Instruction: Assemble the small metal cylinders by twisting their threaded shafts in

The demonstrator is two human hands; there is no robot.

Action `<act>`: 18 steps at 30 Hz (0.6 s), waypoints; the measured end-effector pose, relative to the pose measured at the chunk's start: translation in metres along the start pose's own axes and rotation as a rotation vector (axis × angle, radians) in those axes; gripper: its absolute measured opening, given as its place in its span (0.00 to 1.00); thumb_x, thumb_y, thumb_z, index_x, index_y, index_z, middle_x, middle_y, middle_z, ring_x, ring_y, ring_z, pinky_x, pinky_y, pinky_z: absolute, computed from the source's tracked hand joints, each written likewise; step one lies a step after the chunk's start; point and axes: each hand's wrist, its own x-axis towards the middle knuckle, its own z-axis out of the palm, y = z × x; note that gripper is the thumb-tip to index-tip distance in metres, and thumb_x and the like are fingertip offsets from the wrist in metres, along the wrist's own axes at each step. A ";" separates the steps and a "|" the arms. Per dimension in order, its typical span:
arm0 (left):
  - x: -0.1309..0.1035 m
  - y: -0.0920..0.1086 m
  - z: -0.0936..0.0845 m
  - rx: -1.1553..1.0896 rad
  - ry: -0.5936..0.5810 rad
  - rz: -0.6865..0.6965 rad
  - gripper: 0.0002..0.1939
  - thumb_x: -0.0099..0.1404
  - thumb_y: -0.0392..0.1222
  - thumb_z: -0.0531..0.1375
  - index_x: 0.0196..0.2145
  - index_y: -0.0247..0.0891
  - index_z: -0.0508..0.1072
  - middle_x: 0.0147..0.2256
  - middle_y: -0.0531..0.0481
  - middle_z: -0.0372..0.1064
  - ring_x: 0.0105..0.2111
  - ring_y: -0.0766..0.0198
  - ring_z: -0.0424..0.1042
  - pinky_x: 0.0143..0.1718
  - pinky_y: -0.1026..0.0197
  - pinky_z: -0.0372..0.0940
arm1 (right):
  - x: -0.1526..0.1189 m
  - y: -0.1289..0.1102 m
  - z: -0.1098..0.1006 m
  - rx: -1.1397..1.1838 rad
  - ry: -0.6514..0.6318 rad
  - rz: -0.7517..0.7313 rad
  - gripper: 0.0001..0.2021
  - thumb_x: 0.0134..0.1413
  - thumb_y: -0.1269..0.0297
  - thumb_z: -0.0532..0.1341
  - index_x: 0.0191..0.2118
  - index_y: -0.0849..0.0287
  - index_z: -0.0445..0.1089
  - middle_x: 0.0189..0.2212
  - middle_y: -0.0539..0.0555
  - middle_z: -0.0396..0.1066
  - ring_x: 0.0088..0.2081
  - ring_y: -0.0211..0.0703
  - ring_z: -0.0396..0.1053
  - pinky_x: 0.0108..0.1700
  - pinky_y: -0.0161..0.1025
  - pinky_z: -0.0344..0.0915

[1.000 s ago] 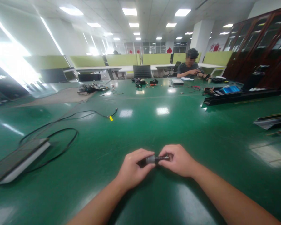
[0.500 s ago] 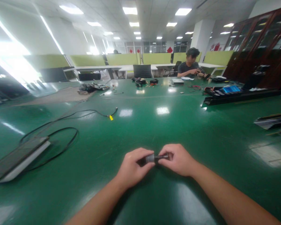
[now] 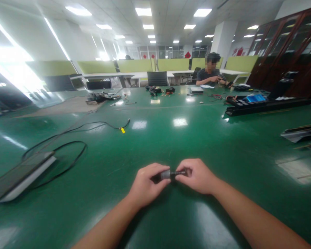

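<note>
In the head view a small grey cylinder (image 3: 165,174) sits between the thumb and fingers of my left hand (image 3: 149,183). From its right end a thin dark ridged rod (image 3: 178,173) reaches toward my right hand (image 3: 197,177), which pinches the rod's far end between thumb and fingers. The two pieces lie in one line, roughly level, just above the green tabletop (image 3: 150,148). I cannot tell whether they are joined or only touching, nor exactly what kind of part they are. My fingers hide the outer ends of both.
At left lies a flat dark-topped device (image 3: 20,176) near a looping black cable (image 3: 85,145) with a yellow tag (image 3: 123,130). Electronic parts (image 3: 102,97) stand farther back. Right are a long black channel (image 3: 264,108) and metal strips (image 3: 304,133). A person (image 3: 209,74) sits across the table.
Almost nothing differs. Both hands keep the same grip on the cylinder and rod, with at most a very slight shift to the left.
</note>
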 end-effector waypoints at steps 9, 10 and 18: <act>0.000 -0.001 -0.001 0.005 -0.006 -0.001 0.12 0.61 0.42 0.67 0.43 0.42 0.78 0.39 0.50 0.78 0.38 0.62 0.76 0.42 0.61 0.68 | 0.000 0.002 0.000 0.005 0.000 0.000 0.02 0.49 0.68 0.68 0.31 0.59 0.77 0.20 0.46 0.66 0.22 0.34 0.59 0.27 0.32 0.54; 0.000 -0.001 -0.001 0.006 -0.004 -0.001 0.12 0.61 0.42 0.67 0.43 0.42 0.78 0.39 0.49 0.78 0.38 0.62 0.76 0.42 0.61 0.68 | 0.000 0.002 0.000 0.003 0.001 -0.001 0.02 0.49 0.68 0.68 0.31 0.59 0.76 0.20 0.46 0.66 0.22 0.34 0.60 0.28 0.32 0.54; 0.000 -0.001 -0.002 0.010 -0.002 -0.015 0.12 0.61 0.43 0.67 0.43 0.42 0.78 0.38 0.50 0.78 0.38 0.62 0.76 0.41 0.62 0.68 | 0.000 0.002 -0.002 0.000 0.003 0.011 0.02 0.49 0.67 0.67 0.30 0.60 0.76 0.20 0.46 0.66 0.22 0.34 0.60 0.27 0.32 0.54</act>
